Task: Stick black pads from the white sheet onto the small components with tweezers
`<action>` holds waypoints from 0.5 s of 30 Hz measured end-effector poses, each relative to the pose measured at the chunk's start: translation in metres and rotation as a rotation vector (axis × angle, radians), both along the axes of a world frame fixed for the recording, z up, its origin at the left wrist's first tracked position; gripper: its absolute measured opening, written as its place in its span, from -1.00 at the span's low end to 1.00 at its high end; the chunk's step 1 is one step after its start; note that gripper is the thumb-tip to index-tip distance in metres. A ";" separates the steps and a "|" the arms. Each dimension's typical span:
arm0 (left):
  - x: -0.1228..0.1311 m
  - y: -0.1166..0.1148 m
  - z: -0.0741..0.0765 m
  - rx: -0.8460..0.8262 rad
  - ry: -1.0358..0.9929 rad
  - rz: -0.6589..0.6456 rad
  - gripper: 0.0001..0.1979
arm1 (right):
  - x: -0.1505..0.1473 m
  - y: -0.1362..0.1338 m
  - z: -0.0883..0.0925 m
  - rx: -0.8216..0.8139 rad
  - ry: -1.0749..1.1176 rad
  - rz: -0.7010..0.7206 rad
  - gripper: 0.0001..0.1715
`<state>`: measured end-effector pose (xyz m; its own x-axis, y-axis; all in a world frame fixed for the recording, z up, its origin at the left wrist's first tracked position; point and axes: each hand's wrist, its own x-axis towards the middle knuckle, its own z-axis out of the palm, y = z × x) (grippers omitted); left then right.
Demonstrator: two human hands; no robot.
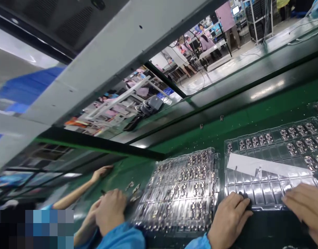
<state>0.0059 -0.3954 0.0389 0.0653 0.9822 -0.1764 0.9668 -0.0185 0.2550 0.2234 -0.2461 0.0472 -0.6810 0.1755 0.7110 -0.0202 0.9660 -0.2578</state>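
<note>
Tray (268, 193), clear: on green bench (242, 123); modules (300, 130) in its far rows.
Strip (243, 164), white: lying across tray.
Left hand (230, 218): at tray's near left corner, fingers bent; grip cannot be told.
Right hand (308, 207): at tray's near right, fingers extended; grip unclear.
Co-worker's hand (112, 211): well left of tray.

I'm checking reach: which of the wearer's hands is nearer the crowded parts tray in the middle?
Left. The left hand is just right of the crowded tray; the right hand is farther right, at the right part of the other tray.
</note>
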 end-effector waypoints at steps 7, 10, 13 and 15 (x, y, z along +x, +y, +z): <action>-0.005 0.004 0.002 0.322 0.104 -0.180 -0.88 | -0.011 -0.061 -0.022 0.109 -0.293 0.039 -0.40; -0.006 0.006 0.013 0.384 0.092 -0.187 -0.90 | -0.019 -0.072 -0.043 0.119 -0.225 -0.033 -0.56; -0.006 0.009 0.019 0.403 0.101 -0.193 -0.91 | -0.028 -0.069 -0.056 0.138 -0.220 -0.095 -0.71; -0.005 0.010 0.020 0.415 0.109 -0.197 -0.90 | -0.033 -0.062 -0.064 0.144 -0.282 -0.196 -0.74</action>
